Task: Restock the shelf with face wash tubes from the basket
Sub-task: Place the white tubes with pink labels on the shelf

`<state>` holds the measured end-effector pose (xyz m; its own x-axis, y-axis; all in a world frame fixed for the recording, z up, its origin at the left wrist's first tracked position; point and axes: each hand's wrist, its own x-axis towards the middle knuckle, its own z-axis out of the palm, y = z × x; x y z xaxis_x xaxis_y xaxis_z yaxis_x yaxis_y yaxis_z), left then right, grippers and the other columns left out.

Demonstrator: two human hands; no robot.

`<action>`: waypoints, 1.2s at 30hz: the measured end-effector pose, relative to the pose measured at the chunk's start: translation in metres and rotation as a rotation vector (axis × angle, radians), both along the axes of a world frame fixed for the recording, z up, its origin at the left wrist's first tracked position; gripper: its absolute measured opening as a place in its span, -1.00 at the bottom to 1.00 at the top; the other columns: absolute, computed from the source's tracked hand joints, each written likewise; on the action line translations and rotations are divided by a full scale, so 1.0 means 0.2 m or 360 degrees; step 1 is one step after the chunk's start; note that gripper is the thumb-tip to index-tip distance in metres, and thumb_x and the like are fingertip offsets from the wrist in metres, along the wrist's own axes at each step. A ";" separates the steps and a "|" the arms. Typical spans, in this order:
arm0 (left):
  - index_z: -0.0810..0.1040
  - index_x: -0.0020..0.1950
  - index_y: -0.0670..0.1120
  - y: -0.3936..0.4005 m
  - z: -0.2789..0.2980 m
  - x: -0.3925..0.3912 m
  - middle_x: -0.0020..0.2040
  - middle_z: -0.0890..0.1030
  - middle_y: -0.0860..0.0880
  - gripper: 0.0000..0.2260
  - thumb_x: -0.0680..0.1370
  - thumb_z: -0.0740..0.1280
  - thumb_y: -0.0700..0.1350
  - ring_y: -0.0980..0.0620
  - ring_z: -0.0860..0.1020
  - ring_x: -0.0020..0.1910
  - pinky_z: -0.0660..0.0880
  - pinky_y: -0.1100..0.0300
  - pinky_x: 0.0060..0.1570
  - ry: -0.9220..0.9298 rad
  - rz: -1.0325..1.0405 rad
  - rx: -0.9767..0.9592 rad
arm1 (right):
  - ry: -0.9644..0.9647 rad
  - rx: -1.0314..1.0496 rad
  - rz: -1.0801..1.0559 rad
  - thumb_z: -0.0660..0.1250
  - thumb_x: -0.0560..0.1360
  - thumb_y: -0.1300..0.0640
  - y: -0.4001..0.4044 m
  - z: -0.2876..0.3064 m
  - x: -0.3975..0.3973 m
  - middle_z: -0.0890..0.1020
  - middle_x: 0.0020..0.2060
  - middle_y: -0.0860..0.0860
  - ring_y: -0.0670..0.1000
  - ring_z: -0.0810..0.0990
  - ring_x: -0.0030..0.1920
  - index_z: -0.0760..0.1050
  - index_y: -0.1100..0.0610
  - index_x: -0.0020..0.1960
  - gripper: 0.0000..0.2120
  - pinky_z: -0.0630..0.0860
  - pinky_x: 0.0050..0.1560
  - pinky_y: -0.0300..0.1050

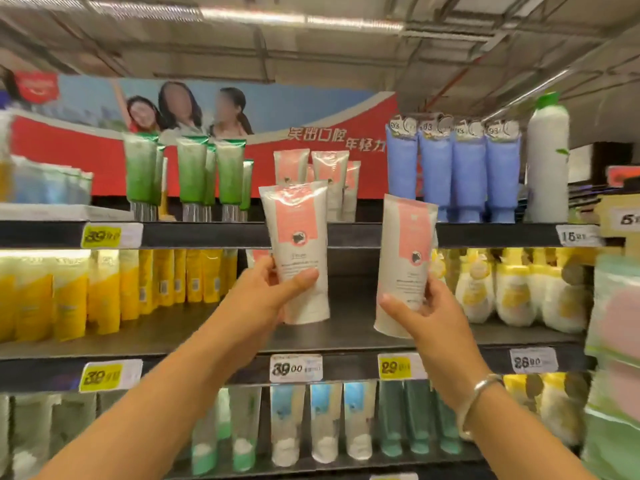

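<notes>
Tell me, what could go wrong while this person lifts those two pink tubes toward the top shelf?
The left hand and right hand each grip only the lower end of a pink-label tube, so one might tip or slip. Pushing them in could also topple the matching pink tubes on the top shelf, which stand upright close beside the green tubes.

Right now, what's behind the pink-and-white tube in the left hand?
Behind the pink-and-white plastic tube in the left hand are matching pink tubes on the top shelf and a dark shelf edge. Anything directly behind it is hidden.
</notes>
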<state>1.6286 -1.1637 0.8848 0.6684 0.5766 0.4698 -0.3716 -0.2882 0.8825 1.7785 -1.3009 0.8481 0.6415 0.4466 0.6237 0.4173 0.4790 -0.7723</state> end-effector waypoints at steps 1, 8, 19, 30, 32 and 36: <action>0.50 0.18 -0.04 0.06 0.06 0.02 0.07 0.66 -0.02 -0.34 0.10 0.47 0.09 -0.02 0.62 0.09 0.53 -0.04 0.11 -0.0034 0.0007 0.0032 | -0.0035 0.0017 -0.0019 0.46 0.33 0.18 0.06 0.06 0.02 0.63 -0.08 -0.14 -0.27 0.64 -0.16 0.44 -0.05 0.08 -0.62 0.51 -0.31 -0.44; 0.49 0.16 -0.06 0.41 0.45 0.19 0.08 0.66 -0.05 -0.42 0.18 0.46 0.07 -0.02 0.63 0.06 0.55 -0.09 0.09 -0.0150 -0.0005 0.0257 | -0.0285 0.0078 -0.0174 0.47 0.32 0.03 0.41 0.50 0.13 0.57 -0.04 -0.23 -0.21 0.57 -0.05 0.37 -0.07 0.13 -0.55 0.51 -0.35 -0.45; 0.56 0.05 0.05 0.61 0.58 0.44 -0.03 0.70 0.07 -0.75 0.39 0.43 -0.02 0.10 0.67 -0.06 0.58 0.16 -0.11 0.0018 -0.0091 0.0516 | -0.0411 -0.0252 -0.0352 0.52 0.30 0.12 0.68 0.72 0.30 0.56 0.07 0.03 -0.02 0.57 0.02 0.31 0.12 0.21 -0.41 0.56 -0.04 -0.16; 0.47 -0.10 0.17 0.61 0.62 0.42 -0.07 0.63 0.12 -0.80 0.38 0.46 -0.02 0.12 0.58 -0.04 0.52 0.18 -0.12 0.0243 0.0023 0.0643 | -0.0468 -0.0513 -0.0433 0.51 0.32 0.14 0.70 0.77 0.34 0.57 0.09 0.08 0.03 0.58 0.05 0.35 0.17 0.26 -0.42 0.55 -0.09 -0.20; 0.48 -0.12 0.14 0.62 0.63 0.42 -0.07 0.64 0.09 -0.77 0.37 0.48 -0.08 0.08 0.60 -0.02 0.55 0.13 -0.04 0.0271 0.0039 0.0610 | -0.0489 -0.0552 -0.0438 0.50 0.33 0.13 0.69 0.77 0.34 0.57 0.10 0.08 0.04 0.57 0.06 0.34 0.17 0.26 -0.42 0.55 -0.05 -0.17; 0.46 -0.20 0.12 0.60 0.63 0.45 -0.21 0.61 0.13 -0.78 0.38 0.48 -0.09 0.18 0.58 -0.20 0.44 0.34 -0.40 0.0250 0.0110 0.0622 | -0.0508 -0.0569 -0.0477 0.47 0.36 0.11 0.67 0.76 0.35 0.58 0.06 0.07 -0.03 0.57 -0.03 0.35 0.17 0.23 -0.49 0.51 -0.21 -0.27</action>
<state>1.7178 -1.0439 1.0101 0.7153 0.4216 0.5573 -0.2090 -0.6319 0.7464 1.8481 -1.1666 1.0003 0.5771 0.4929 0.6511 0.7345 0.0353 -0.6777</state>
